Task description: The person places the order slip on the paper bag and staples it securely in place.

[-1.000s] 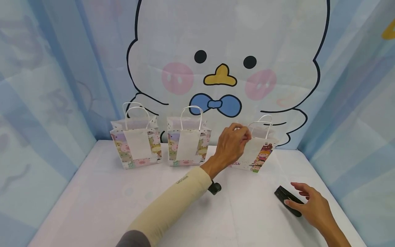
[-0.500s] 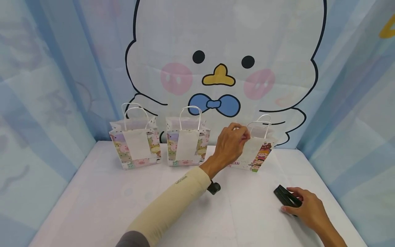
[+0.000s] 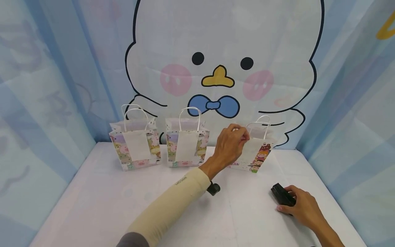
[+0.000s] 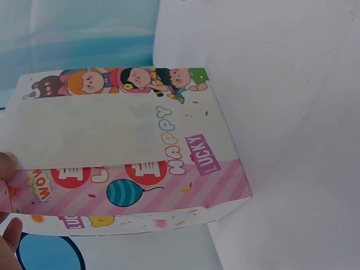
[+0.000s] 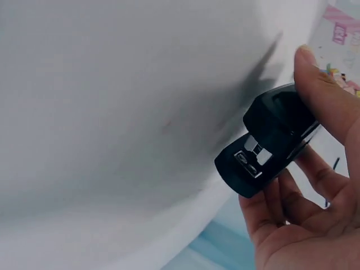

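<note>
My left hand (image 3: 229,144) pinches the top left edge of the right-hand paper gift bag (image 3: 251,154), which stands upright with white twisted handles. In the left wrist view that bag (image 4: 84,129) shows a blank white panel, cartoon figures and a pink striped part; fingertips (image 4: 8,166) grip its edge at the far left. My right hand (image 3: 305,207) holds a black stapler (image 3: 282,195), thumb on one side and fingers on the other. The right wrist view shows the stapler's front end (image 5: 270,140), with a gap between its upper and lower arms.
Two more paper gift bags, the left one (image 3: 137,145) and the middle one (image 3: 187,147), stand along the back of the white table (image 3: 123,206). Behind them hangs a curtain (image 3: 222,37) with a cartoon face. A dark wrist-worn device (image 3: 213,188) shows beneath my left forearm.
My right hand has closed round the stapler, which has turned and shifted slightly left and up off the table. My left hand keeps its hold on the bag.
</note>
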The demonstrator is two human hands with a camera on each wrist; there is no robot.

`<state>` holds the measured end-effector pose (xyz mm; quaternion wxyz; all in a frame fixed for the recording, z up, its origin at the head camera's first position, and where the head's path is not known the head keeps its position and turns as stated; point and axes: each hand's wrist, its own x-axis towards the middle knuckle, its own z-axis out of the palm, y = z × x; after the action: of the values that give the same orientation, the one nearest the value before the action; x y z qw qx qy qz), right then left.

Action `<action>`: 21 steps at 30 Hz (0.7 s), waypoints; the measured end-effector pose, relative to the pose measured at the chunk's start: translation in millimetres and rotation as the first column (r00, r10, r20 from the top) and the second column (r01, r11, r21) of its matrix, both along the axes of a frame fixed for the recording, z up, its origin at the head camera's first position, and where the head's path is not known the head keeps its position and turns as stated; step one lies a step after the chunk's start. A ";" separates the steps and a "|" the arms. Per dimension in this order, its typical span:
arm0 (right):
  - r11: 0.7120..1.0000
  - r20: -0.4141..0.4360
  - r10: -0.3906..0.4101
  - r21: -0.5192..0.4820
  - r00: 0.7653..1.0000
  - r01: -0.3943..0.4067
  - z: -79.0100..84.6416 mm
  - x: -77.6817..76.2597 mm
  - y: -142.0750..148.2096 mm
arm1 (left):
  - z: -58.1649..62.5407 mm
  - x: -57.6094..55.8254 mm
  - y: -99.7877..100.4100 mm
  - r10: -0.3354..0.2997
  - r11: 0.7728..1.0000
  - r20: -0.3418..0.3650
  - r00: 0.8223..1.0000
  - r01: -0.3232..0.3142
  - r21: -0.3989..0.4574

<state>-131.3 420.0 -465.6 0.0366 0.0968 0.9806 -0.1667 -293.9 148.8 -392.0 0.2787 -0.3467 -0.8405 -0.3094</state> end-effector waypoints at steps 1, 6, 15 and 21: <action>1.000 -0.013 0.005 -0.007 1.000 -0.005 2.0 -0.2 -2.9 | -0.3 0.1 0.0 -0.002 1.000 0.001 1.000 0.002 -0.001; 0.998 -0.119 0.007 -0.061 0.993 -0.015 15.4 -1.9 -21.4 | -0.8 -0.2 -0.1 -0.001 1.000 -0.006 1.000 0.001 -0.006; 0.988 -0.336 -0.006 -0.147 0.942 -0.046 39.5 -9.1 -49.6 | -0.2 0.1 -0.5 -0.002 1.000 0.002 1.000 0.002 -0.006; 0.973 -0.447 0.005 -0.203 0.895 -0.107 57.8 -17.3 -61.6 | -0.6 -0.1 -0.1 0.001 1.000 -0.009 1.000 -0.001 -0.007</action>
<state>-148.7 358.4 -407.7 -0.1724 0.0232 0.9405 -0.2918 -294.0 148.7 -392.7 0.2813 -0.3486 -0.8404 -0.3050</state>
